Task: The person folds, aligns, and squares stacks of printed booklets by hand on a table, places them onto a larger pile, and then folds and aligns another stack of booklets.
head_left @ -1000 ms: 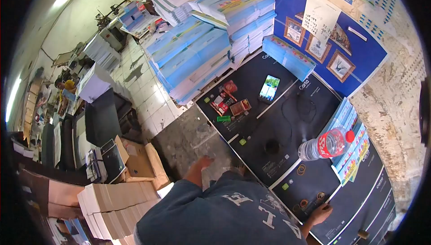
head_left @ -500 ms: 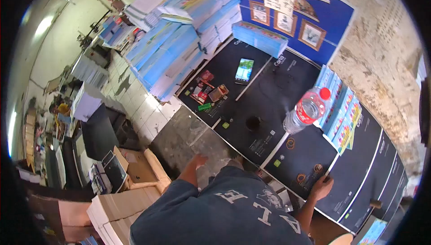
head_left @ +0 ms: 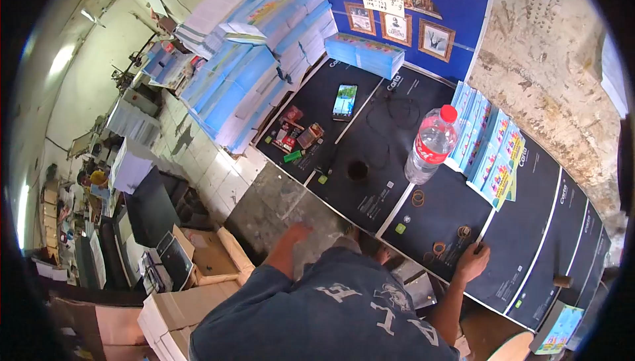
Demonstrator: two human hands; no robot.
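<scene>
My right hand [head_left: 472,262] rests at the near edge of the black table [head_left: 529,255], its fingers curled; what they hold, if anything, is hidden. Beside it lie rubber bands [head_left: 438,250]. My left hand [head_left: 297,233] hangs over the grey floor left of the table, touching nothing; its finger shape is too small to tell. A clear bottle with a red cap [head_left: 432,146] stands next to stacked booklets [head_left: 493,156]. Farther back lie a lit phone [head_left: 344,101], a green lighter [head_left: 292,156] and red packets [head_left: 309,135].
Tall stacks of blue booklets [head_left: 231,90] stand at the back left. A blue board [head_left: 450,17] leans on the wall. An open cardboard box [head_left: 211,255] and paper stacks [head_left: 165,321] are at the left. A wooden-handled tool [head_left: 562,281] sits at the right.
The view has turned, so the table and bottle appear farther left and higher. My right hand stays at the table edge by the rubber bands. My left hand remains over the floor.
</scene>
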